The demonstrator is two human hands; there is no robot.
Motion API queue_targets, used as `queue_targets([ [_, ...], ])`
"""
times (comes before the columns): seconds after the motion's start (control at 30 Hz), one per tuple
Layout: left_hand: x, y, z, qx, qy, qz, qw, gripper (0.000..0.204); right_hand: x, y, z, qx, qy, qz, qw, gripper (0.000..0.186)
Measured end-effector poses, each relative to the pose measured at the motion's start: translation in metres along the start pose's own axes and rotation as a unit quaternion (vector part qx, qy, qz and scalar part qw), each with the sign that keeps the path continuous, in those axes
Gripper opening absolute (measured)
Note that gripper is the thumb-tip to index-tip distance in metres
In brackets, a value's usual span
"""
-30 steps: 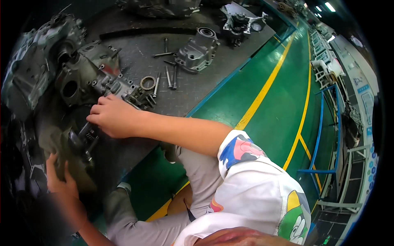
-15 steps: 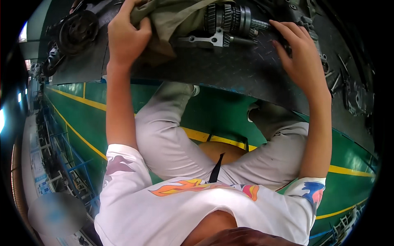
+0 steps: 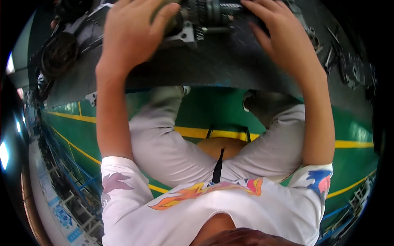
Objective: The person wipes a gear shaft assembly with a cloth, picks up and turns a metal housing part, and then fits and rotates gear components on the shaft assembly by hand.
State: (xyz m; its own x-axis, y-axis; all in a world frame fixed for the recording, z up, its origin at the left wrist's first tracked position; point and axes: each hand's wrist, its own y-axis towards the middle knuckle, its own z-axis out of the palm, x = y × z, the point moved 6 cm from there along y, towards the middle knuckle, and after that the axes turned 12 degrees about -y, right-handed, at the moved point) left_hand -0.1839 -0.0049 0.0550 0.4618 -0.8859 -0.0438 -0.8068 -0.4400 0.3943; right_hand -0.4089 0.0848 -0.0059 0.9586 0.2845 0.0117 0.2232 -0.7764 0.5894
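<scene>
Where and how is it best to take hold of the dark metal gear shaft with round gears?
Probably by the slim, ribbed metal end, coming from your right: the gear shaft lies left to right, and that end juts out past its wider round gears.

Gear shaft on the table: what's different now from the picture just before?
The left hand is now closer to the pale bracket beside the gear shaft. The greenish cloth by that hand can't be made out now, so letting go is unclear. The shaft sits higher and further left in the picture, but the view shifted too. The right hand is still by the shaft's end.
</scene>
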Motion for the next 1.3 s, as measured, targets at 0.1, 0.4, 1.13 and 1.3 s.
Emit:
queue_targets([
  [0.1,0.0,-0.008,-0.002,-0.029,-0.002,0.01,1.0,0.038,0.001,-0.001,0.002,0.043,0.024,0.046,0.998,0.043],
  [0.4,0.003,-0.021,0.009,-0.034,0.04,0.014,0.999,0.037,-0.016,-0.002,0.028,0.035,0.006,0.069,0.997,0.034],
  [1.13,0.007,-0.025,0.016,-0.076,0.061,-0.035,0.995,0.033,-0.021,-0.004,0.026,-0.002,0.069,0.084,0.994,0.033],
  [1.3,-0.018,-0.043,-0.001,-0.035,0.073,-0.05,0.995,0.04,-0.02,-0.009,0.022,-0.003,0.074,0.068,0.995,0.031],
])
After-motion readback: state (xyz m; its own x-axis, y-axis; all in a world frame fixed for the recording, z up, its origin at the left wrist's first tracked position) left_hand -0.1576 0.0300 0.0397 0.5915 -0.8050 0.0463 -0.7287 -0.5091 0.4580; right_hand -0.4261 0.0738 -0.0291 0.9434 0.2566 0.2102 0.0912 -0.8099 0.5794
